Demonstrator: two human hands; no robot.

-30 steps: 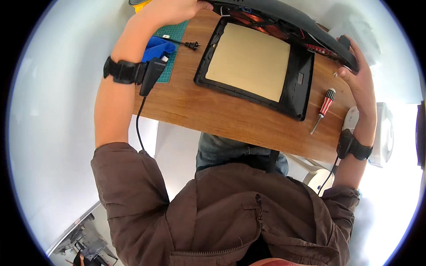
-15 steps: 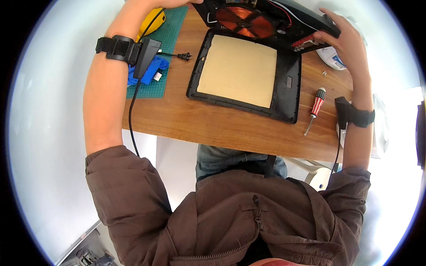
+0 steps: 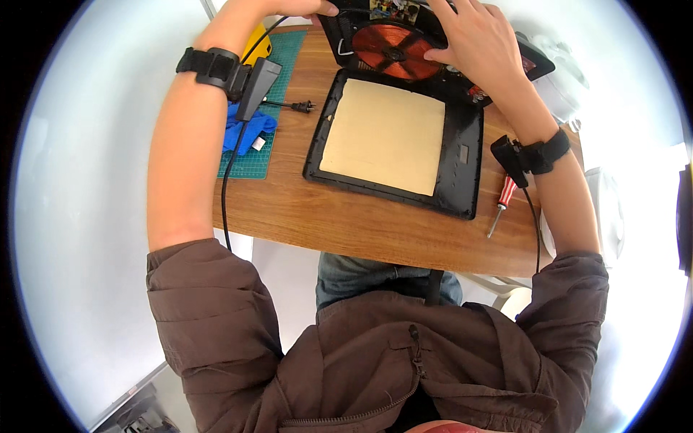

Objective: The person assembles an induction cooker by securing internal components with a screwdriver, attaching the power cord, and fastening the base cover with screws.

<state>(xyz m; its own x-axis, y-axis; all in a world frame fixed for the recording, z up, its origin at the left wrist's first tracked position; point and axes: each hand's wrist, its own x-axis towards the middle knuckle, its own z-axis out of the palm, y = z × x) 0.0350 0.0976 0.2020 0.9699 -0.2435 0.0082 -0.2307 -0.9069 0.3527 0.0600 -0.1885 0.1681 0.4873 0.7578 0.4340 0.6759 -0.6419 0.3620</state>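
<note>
An opened induction cooker base (image 3: 462, 79) with a copper coil (image 3: 390, 50) lies face up at the table's far edge. My left hand (image 3: 299, 7), half cut off by the picture's top, grips the base's far left corner. My right hand (image 3: 473, 40) lies over the base's right half, thumb at the coil's rim, fingers reaching toward the far edge. Just in front of the base lies the cooker's black top panel (image 3: 462, 155), underside up, with a beige sheet (image 3: 386, 133) on it. Both wrists carry black bands with cables.
A red-handled screwdriver (image 3: 500, 209) lies on the wooden table (image 3: 346, 216) right of the panel. On the left, a green cutting mat (image 3: 278, 79) holds a blue cloth (image 3: 249, 133), a black plug (image 3: 303, 107) and a yellow object (image 3: 258, 47). A white object (image 3: 563, 79) sits far right.
The base has come down from a tilted hold to lie coil-up behind the panel. My right hand shifted from its right edge onto its top. My left hand stays at the far left corner.
</note>
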